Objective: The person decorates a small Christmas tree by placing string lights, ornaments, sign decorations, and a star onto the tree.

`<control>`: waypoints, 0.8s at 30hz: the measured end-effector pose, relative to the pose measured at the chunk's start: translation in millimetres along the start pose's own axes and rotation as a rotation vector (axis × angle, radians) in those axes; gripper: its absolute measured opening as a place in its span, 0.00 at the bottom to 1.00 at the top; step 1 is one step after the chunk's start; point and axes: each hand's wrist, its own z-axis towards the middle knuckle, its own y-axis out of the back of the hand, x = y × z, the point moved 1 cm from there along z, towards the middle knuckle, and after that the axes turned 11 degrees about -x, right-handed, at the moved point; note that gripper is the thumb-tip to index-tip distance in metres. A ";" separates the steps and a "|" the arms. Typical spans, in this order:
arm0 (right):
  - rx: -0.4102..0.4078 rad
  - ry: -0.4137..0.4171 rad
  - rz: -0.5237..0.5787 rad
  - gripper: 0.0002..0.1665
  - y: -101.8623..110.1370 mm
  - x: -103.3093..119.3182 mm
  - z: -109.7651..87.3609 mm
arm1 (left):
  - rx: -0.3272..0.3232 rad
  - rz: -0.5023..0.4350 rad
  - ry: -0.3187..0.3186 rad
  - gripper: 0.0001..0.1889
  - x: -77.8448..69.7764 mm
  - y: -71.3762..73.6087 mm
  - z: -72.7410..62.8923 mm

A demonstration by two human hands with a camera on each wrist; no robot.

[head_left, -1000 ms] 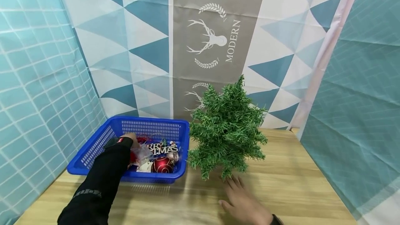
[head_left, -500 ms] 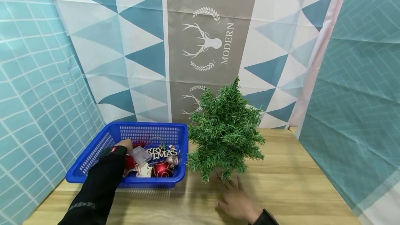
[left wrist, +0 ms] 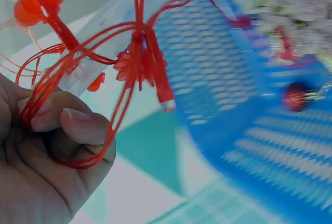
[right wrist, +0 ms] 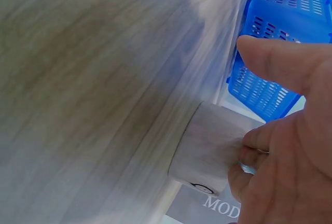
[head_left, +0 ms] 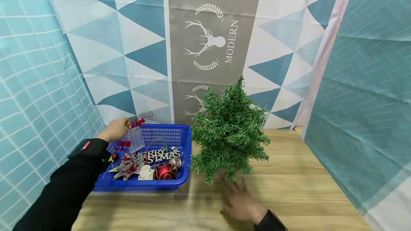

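Red cord (left wrist: 138,40) in left hand (head_left: 117,129), fingers (left wrist: 88,128) curled round it, near blue basket (head_left: 141,186); right hand (head_left: 240,202), fingers loosely spread, touching pale pot (right wrist: 212,141) under green tree (head_left: 231,134)

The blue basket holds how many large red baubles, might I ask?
1: the large red bauble, in the near right corner of the blue basket; others may be hidden.

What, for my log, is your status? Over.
Left hand gripping dangling red cord. Right hand touching pale pot. Clear plastic case hanging alongside cord might snag.
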 end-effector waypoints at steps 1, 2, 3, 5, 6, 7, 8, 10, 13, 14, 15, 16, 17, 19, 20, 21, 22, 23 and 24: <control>0.016 0.002 0.009 0.47 -0.2 1.3 -0.6 | -0.015 -0.012 -0.010 0.10 -9.2 10.2 -2.4; 0.027 0.005 0.017 0.47 -0.7 2.3 -1.0 | -0.037 -0.015 -0.026 0.11 -18.0 20.0 -4.3; 0.040 0.006 0.025 0.46 -0.9 3.4 -1.6 | -0.048 -0.027 -0.029 0.12 -26.6 28.9 -6.0; 0.063 0.004 0.033 0.45 -0.8 4.9 -2.7 | -0.055 -0.041 -0.026 0.13 -43.2 46.0 -9.5; 0.074 0.004 0.035 0.44 -1.2 5.1 -3.3 | -0.055 -0.040 -0.029 0.14 -51.6 54.7 -11.3; 0.078 0.006 0.034 0.43 -1.7 5.0 -3.8 | -0.059 -0.039 -0.035 0.14 -60.3 63.0 -13.0; 0.076 0.012 0.029 0.42 -2.2 4.5 -4.2 | -0.061 -0.035 -0.041 0.15 -68.8 70.9 -15.0; 0.072 0.023 0.007 0.42 -2.8 4.0 -5.1 | -0.074 -0.025 -0.061 0.15 -86.7 86.6 -20.2; 0.054 0.033 -0.010 0.42 -3.3 3.2 -5.7 | -0.104 -0.038 -0.104 0.15 -112.5 107.1 -30.6; 0.049 0.035 -0.018 0.42 -3.6 2.7 -5.6 | -0.112 -0.054 -0.119 0.15 -120.4 112.5 -34.8; 0.045 0.033 -0.029 0.42 -3.8 2.4 -5.3 | -0.116 -0.079 -0.132 0.15 -128.1 116.6 -38.9; 0.039 0.034 -0.040 0.42 -4.2 1.8 -4.7 | -0.120 -0.103 -0.153 0.14 -135.2 119.6 -43.0; 0.032 0.033 -0.047 0.44 -4.2 1.4 -3.8 | -0.130 -0.125 -0.182 0.14 -141.7 121.8 -47.4; 0.024 0.029 -0.064 0.44 -3.9 1.1 -1.8 | -0.137 -0.187 -0.254 0.13 -154.2 122.5 -55.7; 0.020 0.027 -0.067 0.44 -3.5 1.0 -0.8 | -0.134 -0.218 -0.290 0.12 -159.6 121.2 -59.2; 0.015 0.024 -0.072 0.45 -2.7 1.0 0.4 | -0.130 -0.239 -0.329 0.11 -165.0 119.0 -62.8; 0.009 0.025 -0.078 0.46 -2.1 0.8 1.6 | -0.128 -0.248 -0.364 0.11 -171.1 115.9 -66.6; 0.006 0.020 -0.079 0.46 -1.0 0.8 2.5 | -0.109 -0.266 -0.388 0.10 -177.3 111.5 -70.6; 0.003 0.018 -0.080 0.46 0.0 0.7 3.3 | -0.074 -0.289 -0.406 0.10 -183.8 106.4 -74.5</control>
